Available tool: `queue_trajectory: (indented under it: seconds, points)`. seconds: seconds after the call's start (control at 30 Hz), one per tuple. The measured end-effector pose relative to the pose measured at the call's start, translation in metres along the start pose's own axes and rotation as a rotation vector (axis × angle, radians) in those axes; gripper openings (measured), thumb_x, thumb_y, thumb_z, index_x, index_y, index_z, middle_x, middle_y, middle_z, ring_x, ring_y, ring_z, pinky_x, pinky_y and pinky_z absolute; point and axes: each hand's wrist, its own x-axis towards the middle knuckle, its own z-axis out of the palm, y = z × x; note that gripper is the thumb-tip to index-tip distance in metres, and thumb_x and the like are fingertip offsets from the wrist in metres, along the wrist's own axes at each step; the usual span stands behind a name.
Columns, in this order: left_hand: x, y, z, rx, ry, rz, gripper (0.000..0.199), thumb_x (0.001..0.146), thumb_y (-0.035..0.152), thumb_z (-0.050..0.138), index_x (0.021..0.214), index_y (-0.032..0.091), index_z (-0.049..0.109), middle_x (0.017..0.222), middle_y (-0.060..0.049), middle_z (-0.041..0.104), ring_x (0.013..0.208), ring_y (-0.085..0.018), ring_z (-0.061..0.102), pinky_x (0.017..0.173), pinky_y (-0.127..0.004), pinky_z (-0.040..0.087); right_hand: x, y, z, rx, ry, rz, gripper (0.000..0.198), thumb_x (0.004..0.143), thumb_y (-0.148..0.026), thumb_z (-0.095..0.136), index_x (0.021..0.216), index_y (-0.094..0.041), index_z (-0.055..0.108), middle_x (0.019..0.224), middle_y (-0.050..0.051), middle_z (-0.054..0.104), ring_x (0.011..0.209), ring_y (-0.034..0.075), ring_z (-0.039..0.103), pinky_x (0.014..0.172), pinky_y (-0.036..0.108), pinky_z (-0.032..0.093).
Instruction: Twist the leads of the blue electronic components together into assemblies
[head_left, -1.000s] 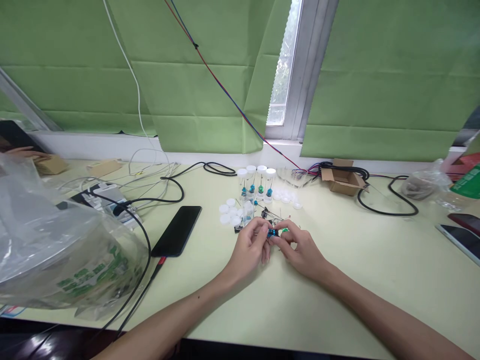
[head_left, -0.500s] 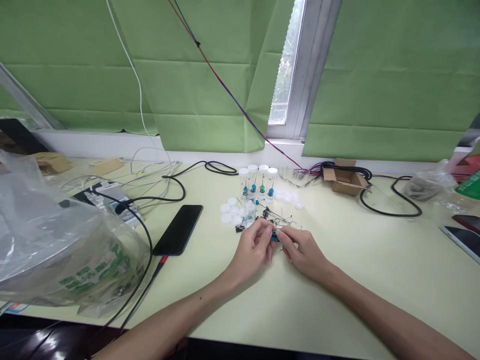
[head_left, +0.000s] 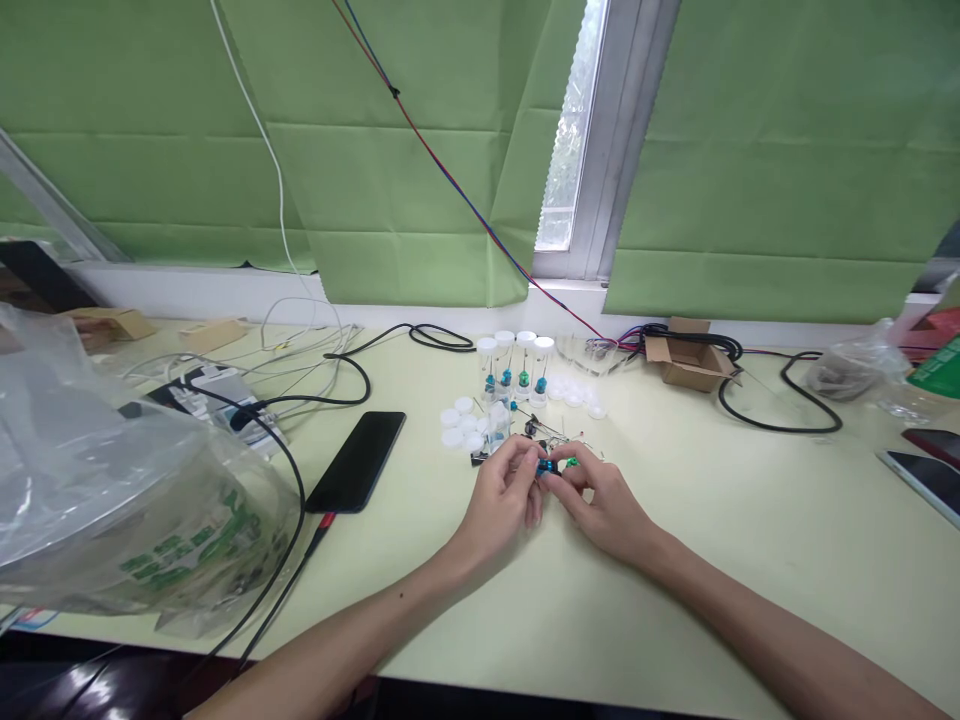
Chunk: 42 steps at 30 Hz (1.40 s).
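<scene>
While half a second ago the right hand (head_left: 606, 500) lay flatter, its index finger now arches, exposing a small green piece (head_left: 572, 461) just beyond.

Item: one small blue-and-black component (head_left: 546, 467), between the two hands, over the surface (head_left: 540, 620); exact type too small to tell.
Left hand (head_left: 504, 495): pinching the component's left end, thumb against fingers; position unchanged.
Right hand: thumb and index fingertips closed on its right end.
Judgement: a shifted hold, the handling of this component apparently unfinished.
Beyond the hands: loose wire-leaded parts (head_left: 551, 431), unsorted.
Behind: four white-capped clear tubes (head_left: 523, 366), upright, coloured parts inside; unmoved.
Left of these: loose white caps (head_left: 452, 437), flat; likewise unmoved.
</scene>
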Motion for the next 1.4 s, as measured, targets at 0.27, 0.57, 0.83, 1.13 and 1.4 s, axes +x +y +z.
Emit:
queue_trajectory:
  seconds: [0.27,0.57,0.83,1.13,1.4]
  points:
    - [-0.0010,0.0011,0.0012,-0.023,-0.002,-0.022,0.024,0.093,0.044,0.052,0.088,0.021,0.050,0.055,0.007,0.048,0.041,-0.008,0.045,0.045,-0.021,0.036,0.0005,-0.0021,-0.0014,-0.017,-0.012,-0.002,0.018,0.098,-0.035,0.045,0.100,-0.019,0.052,0.052,-0.008,0.044,0.046,0.010,0.033,0.050,0.024,0.030]
    - [-0.0011,0.0005,0.0008,0.006,-0.017,-0.005,0.026,0.092,0.046,0.052,0.090,0.020,0.050,0.059,0.006,0.050,0.042,-0.008,0.046,0.045,-0.021,0.037,0.0016,-0.0011,-0.0019,-0.054,0.010,-0.036,0.032,0.101,-0.036,0.039,0.075,-0.020,0.050,0.053,-0.005,0.045,0.048,0.011,0.039,0.053,0.025,0.034]
    - [-0.0016,0.0014,0.0021,0.006,-0.030,0.001,0.029,0.091,0.049,0.053,0.088,0.020,0.051,0.058,0.006,0.051,0.042,-0.008,0.046,0.046,-0.021,0.037,0.0028,-0.0020,-0.0016,-0.087,0.018,-0.038,0.043,0.103,-0.039,0.033,0.064,-0.022,0.042,0.049,-0.005,0.044,0.047,0.011,0.040,0.054,0.026,0.036]
    - [-0.0004,0.0029,0.0008,-0.038,-0.003,-0.016,0.026,0.092,0.046,0.052,0.090,0.021,0.051,0.058,0.005,0.053,0.041,-0.009,0.048,0.046,-0.023,0.039,0.0021,-0.0015,-0.0018,-0.045,0.052,0.019,0.026,0.099,-0.040,0.042,0.092,-0.020,0.055,0.051,-0.008,0.043,0.045,0.011,0.037,0.049,0.024,0.031]
    - [-0.0001,0.0025,-0.0004,-0.031,0.006,-0.019,0.025,0.092,0.047,0.053,0.089,0.022,0.052,0.048,0.007,0.047,0.040,-0.010,0.047,0.046,-0.022,0.036,0.0008,-0.0007,0.0009,-0.023,0.048,-0.026,0.019,0.095,-0.034,0.048,0.105,-0.019,0.053,0.051,-0.011,0.035,0.047,0.010,0.028,0.049,0.023,0.029]
